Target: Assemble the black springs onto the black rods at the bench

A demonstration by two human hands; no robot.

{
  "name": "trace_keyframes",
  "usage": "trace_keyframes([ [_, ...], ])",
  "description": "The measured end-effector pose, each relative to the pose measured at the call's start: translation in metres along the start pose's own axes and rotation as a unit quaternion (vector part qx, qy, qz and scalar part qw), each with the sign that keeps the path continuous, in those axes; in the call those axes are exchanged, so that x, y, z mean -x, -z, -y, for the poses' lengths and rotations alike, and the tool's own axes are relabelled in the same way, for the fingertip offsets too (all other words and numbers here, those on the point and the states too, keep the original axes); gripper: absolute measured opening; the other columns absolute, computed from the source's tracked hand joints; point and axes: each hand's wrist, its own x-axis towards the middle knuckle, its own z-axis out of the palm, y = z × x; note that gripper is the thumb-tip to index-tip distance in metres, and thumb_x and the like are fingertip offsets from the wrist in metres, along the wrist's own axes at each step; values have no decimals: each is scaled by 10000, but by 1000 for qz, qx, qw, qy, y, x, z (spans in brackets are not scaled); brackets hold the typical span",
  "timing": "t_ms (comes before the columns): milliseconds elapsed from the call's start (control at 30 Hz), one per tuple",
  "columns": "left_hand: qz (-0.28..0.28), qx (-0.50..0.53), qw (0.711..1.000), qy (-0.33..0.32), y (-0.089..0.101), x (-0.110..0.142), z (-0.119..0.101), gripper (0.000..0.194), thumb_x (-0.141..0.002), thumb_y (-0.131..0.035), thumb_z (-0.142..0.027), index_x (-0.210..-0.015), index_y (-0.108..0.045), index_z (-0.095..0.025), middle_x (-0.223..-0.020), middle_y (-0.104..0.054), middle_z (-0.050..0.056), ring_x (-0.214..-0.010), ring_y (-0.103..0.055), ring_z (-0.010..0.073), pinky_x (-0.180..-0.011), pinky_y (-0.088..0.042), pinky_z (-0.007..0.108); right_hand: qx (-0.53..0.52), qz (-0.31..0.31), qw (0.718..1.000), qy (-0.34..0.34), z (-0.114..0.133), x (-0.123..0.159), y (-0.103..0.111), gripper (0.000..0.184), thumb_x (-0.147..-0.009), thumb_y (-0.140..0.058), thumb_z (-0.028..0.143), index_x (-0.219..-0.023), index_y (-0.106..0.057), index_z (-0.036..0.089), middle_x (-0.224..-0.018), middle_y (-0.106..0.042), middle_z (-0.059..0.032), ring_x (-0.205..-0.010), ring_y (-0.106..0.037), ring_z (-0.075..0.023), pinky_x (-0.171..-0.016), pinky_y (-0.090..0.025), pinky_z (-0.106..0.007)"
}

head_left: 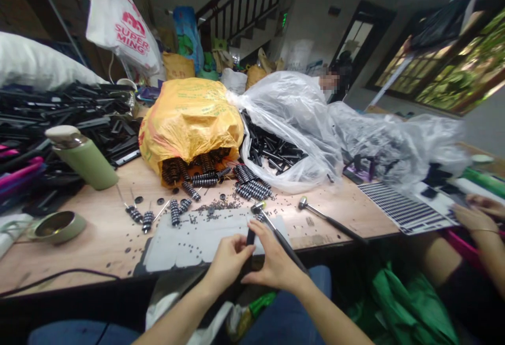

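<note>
Near the table's front edge, my left hand [229, 262] pinches a small dark black piece [250, 236] between thumb and fingers. From the other side, my right hand [276, 261] curves around the same piece, index finger at its top end and thumb low down. Much of the piece is hidden by the fingers. Beneath them lies a pale grey board [177, 245] strewn with tiny dark bits. A hammer [282, 237] with a black handle rests by my right hand, its head on the board. Farther right lies a second hammer [331, 221].
Ribbed black-and-silver rolls [252, 182] spill by a yellow sack [189, 119]. A clear plastic bag [292, 108] holds black strips. At left stand a green flask [84, 158] and a cup [59, 226]. A co-worker's hands [477, 216] are beside a striped sheet [406, 208].
</note>
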Motion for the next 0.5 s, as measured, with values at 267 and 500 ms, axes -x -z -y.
trace_keyframes([
  [267, -131, -379, 900, -170, -22, -12, 32, 218, -770, -487, -207, -947, -593, -136, -895, -602, 100, -896, -525, 235, -809, -417, 383, 87, -32, 987, -129, -30, 33, 0, 887, -541, -717, 349, -1293, -294, 142, -1292, -394, -164, -1205, -376, -298, -1012, -311, -454],
  [500, -192, -230, 937, -180, 18, -18, 16, 167, -725, -582, -302, -818, -617, -169, -679, -581, 7, -619, -527, 139, -603, -442, 254, 230, -37, 952, -199, -54, 28, 5, 879, -572, -685, 434, -1301, -318, 108, -1302, -388, -177, -1214, -335, -332, -994, -293, -471],
])
